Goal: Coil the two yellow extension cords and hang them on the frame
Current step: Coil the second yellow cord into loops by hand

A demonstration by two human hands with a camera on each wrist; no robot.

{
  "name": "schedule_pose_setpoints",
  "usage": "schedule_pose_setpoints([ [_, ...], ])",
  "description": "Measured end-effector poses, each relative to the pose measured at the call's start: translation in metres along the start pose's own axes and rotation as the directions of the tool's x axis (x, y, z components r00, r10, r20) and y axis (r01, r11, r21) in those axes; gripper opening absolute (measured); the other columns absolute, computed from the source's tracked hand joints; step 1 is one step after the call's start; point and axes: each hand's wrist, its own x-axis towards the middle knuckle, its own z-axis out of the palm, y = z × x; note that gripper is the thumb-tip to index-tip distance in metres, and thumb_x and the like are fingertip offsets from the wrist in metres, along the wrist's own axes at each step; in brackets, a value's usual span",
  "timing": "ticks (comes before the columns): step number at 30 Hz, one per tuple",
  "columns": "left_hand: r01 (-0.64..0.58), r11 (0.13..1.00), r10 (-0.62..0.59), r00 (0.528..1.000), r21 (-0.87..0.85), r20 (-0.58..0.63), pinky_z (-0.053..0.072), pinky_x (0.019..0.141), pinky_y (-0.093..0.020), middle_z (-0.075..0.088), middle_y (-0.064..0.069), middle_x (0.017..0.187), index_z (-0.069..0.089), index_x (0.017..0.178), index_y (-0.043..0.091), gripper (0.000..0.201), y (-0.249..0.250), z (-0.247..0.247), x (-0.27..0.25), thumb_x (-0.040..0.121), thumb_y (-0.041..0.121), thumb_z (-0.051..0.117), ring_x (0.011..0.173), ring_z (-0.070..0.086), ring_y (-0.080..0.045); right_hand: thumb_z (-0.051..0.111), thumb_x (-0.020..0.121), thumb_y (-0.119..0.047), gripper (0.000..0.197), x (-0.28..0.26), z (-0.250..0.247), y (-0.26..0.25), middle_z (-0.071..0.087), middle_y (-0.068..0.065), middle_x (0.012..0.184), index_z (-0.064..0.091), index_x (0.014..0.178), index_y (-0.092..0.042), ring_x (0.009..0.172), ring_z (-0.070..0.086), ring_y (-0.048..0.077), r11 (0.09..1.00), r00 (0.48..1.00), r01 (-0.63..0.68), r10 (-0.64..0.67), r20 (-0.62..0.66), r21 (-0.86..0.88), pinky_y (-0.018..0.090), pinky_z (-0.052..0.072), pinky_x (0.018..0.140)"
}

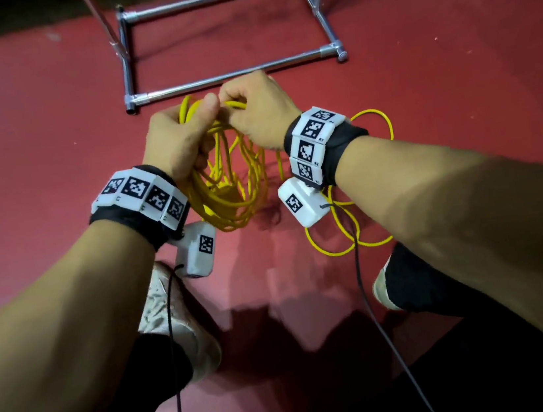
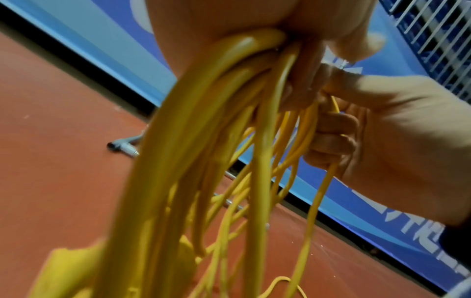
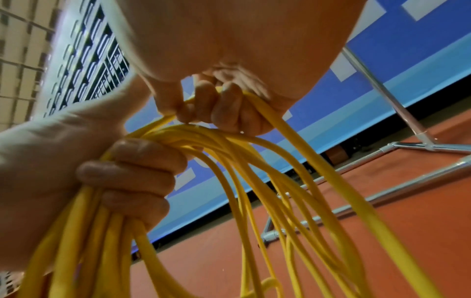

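A bundle of yellow cord loops hangs above the red floor, and my left hand grips its top in a fist. My right hand is just beside it, fingers curled round a strand at the top of the bundle. In the left wrist view the loops drop from my left hand, with the right hand close by. The right wrist view shows my right hand pinching strands of the cord above the left hand. More loose yellow cord trails on the floor under my right forearm. The metal frame stands just beyond my hands.
The tube frame's base rests on the red floor, with uprights rising out of view. A blue wall panel runs behind it. My shoes are below the hands. A yellow block-shaped end hangs low in the bundle.
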Motion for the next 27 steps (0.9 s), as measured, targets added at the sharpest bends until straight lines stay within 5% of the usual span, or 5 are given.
schedule_pose_setpoints([
  [8, -0.208, 0.972, 0.203, 0.978, 0.110, 0.058, 0.030, 0.043, -0.025, 0.047, -0.002, 0.057, 0.059, 0.073, 0.018, 0.037, 0.112, -0.010, 0.052, 0.070, 0.041, 0.088, 0.043, 0.038, -0.010, 0.066, 0.088, -0.044, 0.042, 0.075, -0.071, -0.053, 0.046, -0.006, 0.051, 0.060, 0.057, -0.016, 0.049, 0.038, 0.007, 0.989, 0.990, 0.094, -0.081, -0.114, 0.115, 0.024, 0.029, 0.048],
  [15, -0.276, 0.943, 0.299, 0.948, 0.185, -0.108, 0.042, 0.052, -0.030, 0.055, -0.004, 0.060, 0.062, 0.074, 0.015, 0.047, 0.208, -0.004, 0.083, 0.078, 0.060, 0.076, 0.052, 0.052, -0.016, 0.063, 0.092, -0.041, 0.055, 0.141, -0.129, -0.113, 0.042, -0.012, 0.039, 0.049, 0.044, -0.017, 0.042, 0.039, 0.007, 0.986, 0.958, 0.055, -0.008, -0.286, 0.157, 0.022, 0.031, 0.048],
  [18, -0.319, 0.944, 0.328, 0.936, 0.088, -0.128, 0.050, 0.060, -0.040, 0.059, -0.011, 0.067, 0.065, 0.075, 0.013, 0.052, 0.220, -0.002, 0.089, 0.074, 0.064, 0.076, 0.061, 0.057, -0.023, 0.061, 0.092, -0.041, 0.052, 0.155, -0.140, -0.123, 0.042, -0.011, 0.042, 0.052, 0.048, -0.016, 0.046, 0.039, 0.010, 0.985, 0.949, 0.095, -0.046, -0.312, 0.145, 0.024, 0.032, 0.051],
  [22, -0.298, 0.945, 0.318, 0.934, 0.136, -0.163, 0.036, 0.048, -0.025, 0.052, -0.004, 0.056, 0.063, 0.073, 0.010, 0.055, 0.204, 0.006, 0.106, 0.082, 0.063, 0.069, 0.046, 0.045, -0.014, 0.061, 0.087, -0.041, 0.054, 0.159, -0.130, -0.101, 0.030, -0.012, 0.043, 0.041, 0.042, -0.018, 0.051, 0.030, 0.014, 0.980, 0.942, 0.087, -0.022, -0.336, 0.181, 0.028, 0.025, 0.051],
  [27, -0.217, 0.956, 0.264, 0.930, 0.197, -0.255, 0.038, 0.051, -0.030, 0.057, -0.008, 0.064, 0.071, 0.089, -0.005, 0.080, 0.191, 0.002, 0.121, 0.076, 0.074, 0.062, 0.054, 0.048, -0.018, 0.060, 0.075, -0.053, 0.046, 0.159, -0.117, -0.082, 0.033, 0.006, 0.050, 0.045, 0.050, -0.017, 0.047, 0.031, 0.019, 0.950, 0.974, 0.058, 0.013, -0.226, 0.307, 0.034, 0.025, 0.049],
])
